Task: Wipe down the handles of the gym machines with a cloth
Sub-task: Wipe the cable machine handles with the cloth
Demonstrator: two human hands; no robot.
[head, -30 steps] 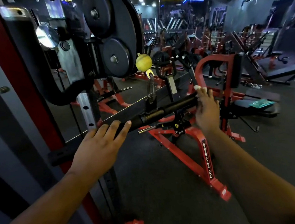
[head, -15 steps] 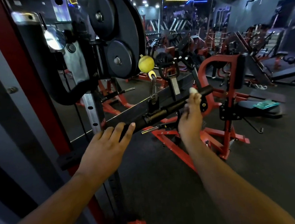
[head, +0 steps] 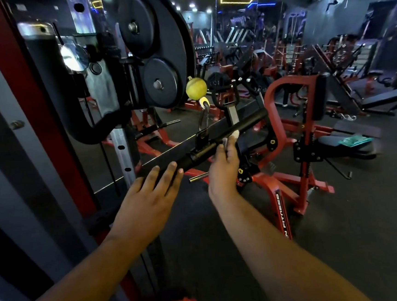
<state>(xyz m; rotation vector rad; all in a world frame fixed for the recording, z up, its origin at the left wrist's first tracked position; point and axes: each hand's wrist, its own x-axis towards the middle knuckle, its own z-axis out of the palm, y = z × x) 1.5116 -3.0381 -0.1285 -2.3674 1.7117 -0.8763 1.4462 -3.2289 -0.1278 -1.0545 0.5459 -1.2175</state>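
While hung by its clip from the cable machine, black bar handle mid-wipe. Left hand steadying the near end, fingers straight and laid flat on it; right hand clenched on a white cloth pressed under the bar's middle. Next, probably, sliding that cloth along toward the far end.
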